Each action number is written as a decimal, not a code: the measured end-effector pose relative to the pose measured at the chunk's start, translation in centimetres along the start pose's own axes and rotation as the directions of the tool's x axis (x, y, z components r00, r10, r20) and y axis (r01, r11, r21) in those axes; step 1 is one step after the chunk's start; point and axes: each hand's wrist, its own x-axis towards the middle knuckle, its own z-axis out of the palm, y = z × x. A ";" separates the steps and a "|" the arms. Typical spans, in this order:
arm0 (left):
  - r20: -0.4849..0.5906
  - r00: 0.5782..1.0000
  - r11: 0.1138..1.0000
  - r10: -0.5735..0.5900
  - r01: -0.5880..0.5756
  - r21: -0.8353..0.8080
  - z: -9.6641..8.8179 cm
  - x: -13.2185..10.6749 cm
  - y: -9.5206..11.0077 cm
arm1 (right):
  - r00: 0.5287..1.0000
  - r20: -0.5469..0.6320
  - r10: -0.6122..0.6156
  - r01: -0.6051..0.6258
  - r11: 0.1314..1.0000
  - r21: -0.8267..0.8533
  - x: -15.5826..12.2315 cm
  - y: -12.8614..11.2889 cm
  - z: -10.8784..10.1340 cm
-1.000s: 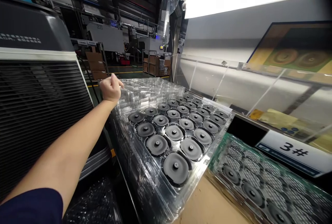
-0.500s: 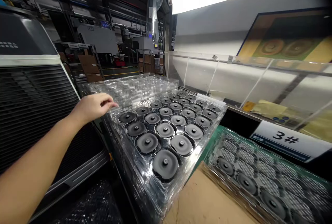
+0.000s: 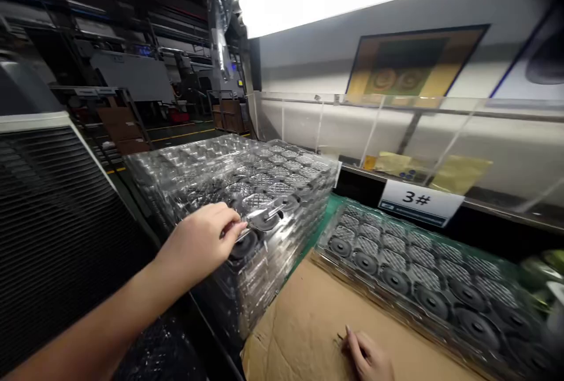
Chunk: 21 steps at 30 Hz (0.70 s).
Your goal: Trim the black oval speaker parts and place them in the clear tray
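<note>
My left hand (image 3: 203,244) pinches the near corner of a clear plastic tray (image 3: 259,172) that lies on top of a tall stack of like trays (image 3: 259,275). Black round discs (image 3: 245,244) show dimly through the tray by my fingertips. My right hand (image 3: 368,358) rests at the bottom edge on a sheet of brown cardboard (image 3: 304,325), with a finger stretched out flat and nothing in it. To the right, a second clear tray of black discs (image 3: 423,278) lies on a green mat (image 3: 335,204).
A black louvred machine housing (image 3: 48,210) stands close on the left. A clear acrylic guard (image 3: 396,128) and a white "3#" label (image 3: 418,201) run along the back. Bubble wrap (image 3: 163,348) lies low beside the stack. Cartons and racks stand far behind.
My left hand came back from the far pile to the near corner, and a clear tray now covers the open discs. My right hand has come into view on the cardboard. The view swung right.
</note>
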 end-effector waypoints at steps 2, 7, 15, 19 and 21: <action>-0.002 1.000 1.000 -0.001 0.001 0.002 1.6 -0.3 2.2 | 1.000 -0.001 -0.023 0.023 0.999 0.038 0.0 0.3 0.0; 0.003 1.000 0.999 -0.013 0.013 0.037 3.3 -0.8 4.1 | 0.997 -0.017 -0.071 0.073 0.990 0.119 -0.2 1.1 0.6; 0.062 0.995 0.990 -0.078 0.070 0.125 2.5 -1.4 1.9 | 0.997 -0.042 -0.066 0.073 0.979 0.189 0.0 1.5 1.0; 0.095 0.993 0.988 -0.074 0.060 0.144 2.9 -0.6 2.2 | 0.998 -0.032 -0.053 0.058 0.981 0.184 0.1 1.4 1.0; 0.107 0.992 0.988 -0.073 0.057 0.145 3.1 -0.1 2.4 | 0.999 -0.020 -0.047 0.050 0.984 0.173 0.1 1.4 0.9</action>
